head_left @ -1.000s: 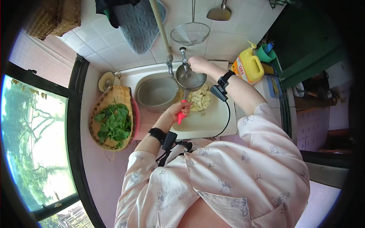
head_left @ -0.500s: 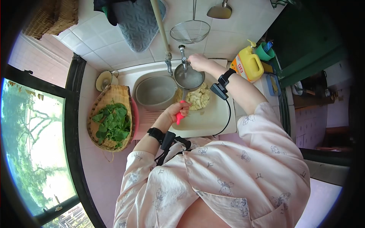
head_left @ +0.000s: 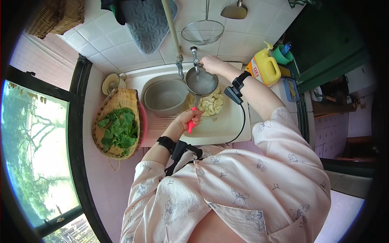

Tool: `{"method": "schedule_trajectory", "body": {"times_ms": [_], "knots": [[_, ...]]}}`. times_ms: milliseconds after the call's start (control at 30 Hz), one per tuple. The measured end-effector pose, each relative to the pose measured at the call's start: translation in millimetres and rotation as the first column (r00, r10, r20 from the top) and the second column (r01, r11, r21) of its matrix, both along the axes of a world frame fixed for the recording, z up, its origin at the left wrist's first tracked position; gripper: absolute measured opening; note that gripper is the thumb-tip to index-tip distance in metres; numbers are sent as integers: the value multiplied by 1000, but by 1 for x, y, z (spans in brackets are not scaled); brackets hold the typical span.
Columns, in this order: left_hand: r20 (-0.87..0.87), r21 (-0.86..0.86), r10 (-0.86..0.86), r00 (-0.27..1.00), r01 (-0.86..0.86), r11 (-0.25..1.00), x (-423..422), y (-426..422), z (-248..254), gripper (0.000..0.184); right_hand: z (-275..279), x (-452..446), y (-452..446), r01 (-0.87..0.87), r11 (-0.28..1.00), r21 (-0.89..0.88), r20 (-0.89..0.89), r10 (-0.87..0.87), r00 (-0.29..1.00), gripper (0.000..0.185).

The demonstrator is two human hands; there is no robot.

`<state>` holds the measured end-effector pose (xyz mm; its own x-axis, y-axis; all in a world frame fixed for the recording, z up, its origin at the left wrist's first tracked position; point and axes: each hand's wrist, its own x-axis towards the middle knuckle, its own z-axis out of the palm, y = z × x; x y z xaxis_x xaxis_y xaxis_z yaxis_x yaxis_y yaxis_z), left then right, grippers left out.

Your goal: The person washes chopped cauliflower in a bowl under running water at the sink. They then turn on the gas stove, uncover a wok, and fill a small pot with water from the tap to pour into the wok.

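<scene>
My left hand is closed around the red handle of a metal ladle. The ladle's deep round bowl sits right under the spout of the tap, with water visible inside it. At the tap's side, my right hand has its fingers on the handle, which they mostly hide. Below the ladle, pale cauliflower pieces lie in the sink, partly covered by the ladle. A grey plastic basin stands to the left of the ladle.
A wicker basket of green leaves rests at the left, over a pink basin. A yellow jug and a green cup stand at the back right. A wire strainer and a spatula hang on the wall.
Both hands keep their places at the ladle and the tap. The view has shifted very slightly; otherwise nothing has visibly moved.
</scene>
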<state>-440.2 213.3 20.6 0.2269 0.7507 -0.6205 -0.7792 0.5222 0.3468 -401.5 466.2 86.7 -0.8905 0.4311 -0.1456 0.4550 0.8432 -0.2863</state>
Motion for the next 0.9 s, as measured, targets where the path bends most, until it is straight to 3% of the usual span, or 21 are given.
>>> {"method": "schedule_trajectory", "body": {"times_ms": [900], "knots": [[-78, -51, 23, 997, -27, 998, 7, -5, -7, 28, 0, -4, 6, -39, 999, 18, 46, 38, 998, 35]]}}
